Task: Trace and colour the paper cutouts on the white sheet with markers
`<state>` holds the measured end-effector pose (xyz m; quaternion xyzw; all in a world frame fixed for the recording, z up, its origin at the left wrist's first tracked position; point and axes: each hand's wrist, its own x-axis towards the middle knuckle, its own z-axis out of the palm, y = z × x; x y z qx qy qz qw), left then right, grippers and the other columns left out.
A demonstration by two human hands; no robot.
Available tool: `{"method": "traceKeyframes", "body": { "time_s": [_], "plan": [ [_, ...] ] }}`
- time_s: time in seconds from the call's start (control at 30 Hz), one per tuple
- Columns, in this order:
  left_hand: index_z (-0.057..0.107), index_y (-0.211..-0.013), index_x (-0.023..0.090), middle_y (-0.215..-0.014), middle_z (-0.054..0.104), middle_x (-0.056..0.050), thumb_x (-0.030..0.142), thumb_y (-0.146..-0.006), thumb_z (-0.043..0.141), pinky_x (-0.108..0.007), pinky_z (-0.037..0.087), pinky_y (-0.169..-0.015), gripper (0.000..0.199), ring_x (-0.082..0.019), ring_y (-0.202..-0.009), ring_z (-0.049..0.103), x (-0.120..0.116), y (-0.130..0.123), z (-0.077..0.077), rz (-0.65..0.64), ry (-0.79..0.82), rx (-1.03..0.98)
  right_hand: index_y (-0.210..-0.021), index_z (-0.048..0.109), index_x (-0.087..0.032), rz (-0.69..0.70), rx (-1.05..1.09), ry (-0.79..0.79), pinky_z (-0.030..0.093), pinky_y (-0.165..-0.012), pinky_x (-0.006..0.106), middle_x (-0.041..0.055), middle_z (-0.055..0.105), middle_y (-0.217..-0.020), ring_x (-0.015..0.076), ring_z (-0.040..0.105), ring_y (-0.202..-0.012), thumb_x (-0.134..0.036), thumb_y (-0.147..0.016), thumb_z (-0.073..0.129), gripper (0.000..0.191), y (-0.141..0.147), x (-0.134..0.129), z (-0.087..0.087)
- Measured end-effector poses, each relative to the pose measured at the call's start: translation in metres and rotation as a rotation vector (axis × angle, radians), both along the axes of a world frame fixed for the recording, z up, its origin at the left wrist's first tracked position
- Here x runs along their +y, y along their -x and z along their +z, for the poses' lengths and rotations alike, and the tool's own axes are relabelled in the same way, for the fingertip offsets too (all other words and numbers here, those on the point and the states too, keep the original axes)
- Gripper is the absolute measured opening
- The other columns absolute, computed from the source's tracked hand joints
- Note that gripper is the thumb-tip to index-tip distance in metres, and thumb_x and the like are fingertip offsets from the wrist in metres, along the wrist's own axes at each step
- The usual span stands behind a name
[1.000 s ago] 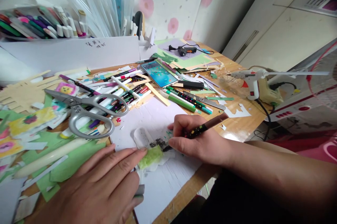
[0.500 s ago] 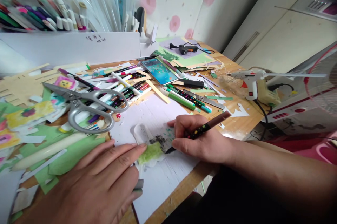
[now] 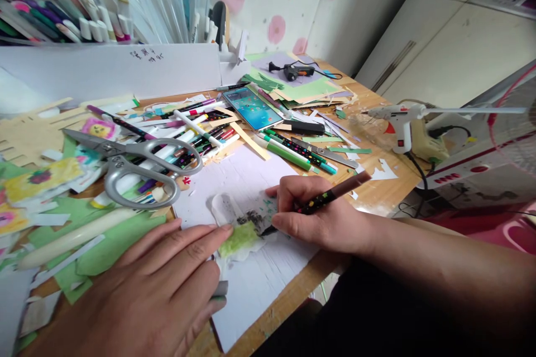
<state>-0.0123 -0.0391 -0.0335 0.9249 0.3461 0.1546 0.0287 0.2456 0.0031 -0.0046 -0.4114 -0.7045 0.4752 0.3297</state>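
Observation:
My right hand (image 3: 318,214) is closed around a dark brown marker (image 3: 320,199) with a colourful dotted pattern, its brown end pointing up to the right. The marker's tip is hidden behind the fingers, over a translucent piece (image 3: 221,209) with black smudges and a light green patch (image 3: 238,238). Stretched out flat, my left hand (image 3: 167,279) rests a fingertip at the edge of that patch. A grey stub (image 3: 220,289) pokes out between its index finger and thumb; whether it is gripped cannot be seen. White paper (image 3: 247,306) lies under the piece.
Large grey scissors (image 3: 138,170) lie on piled markers, left of the paper. Beyond are a lit phone (image 3: 253,106), a black glue gun (image 3: 298,71) and paper scraps. A white glue gun (image 3: 402,122) stands at the right. Pens fill a white box (image 3: 109,75) along the back.
The view has shifted slightly. My right hand keeps its hold on the marker, which has moved only a little; my left hand stays on the piece.

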Motion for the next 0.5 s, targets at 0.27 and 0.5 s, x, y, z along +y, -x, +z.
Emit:
{"method": "traceKeyframes", "body": {
  "time_s": [0.27, 0.5],
  "plan": [
    [0.060, -0.107, 0.028, -0.134, 0.055, 0.001, 0.034, -0.083, 0.057, -0.047, 0.027, -0.107, 0.025, -0.026, -0.117, 0.052, 0.010, 0.009, 0.003, -0.117, -0.093, 0.167, -0.058, 0.044, -0.020, -0.026, -0.015, 0.040, 0.048, -0.086, 0.042, -0.0066, 0.043, -0.055, 0.0111, 0.046, -0.057, -0.012, -0.070, 0.062, 0.023, 0.000, 0.002, 0.001],
    [0.060, -0.106, 0.027, -0.135, 0.054, 0.000, 0.035, -0.082, 0.058, -0.049, 0.028, -0.105, 0.025, -0.028, -0.118, 0.051, 0.010, 0.009, 0.001, -0.111, -0.100, 0.177, -0.058, 0.044, -0.020, -0.042, -0.013, 0.046, 0.048, -0.086, 0.042, -0.0062, 0.043, -0.055, 0.0122, 0.048, -0.058, -0.013, -0.070, 0.062, 0.023, 0.001, 0.004, 0.003]
  ]
}}
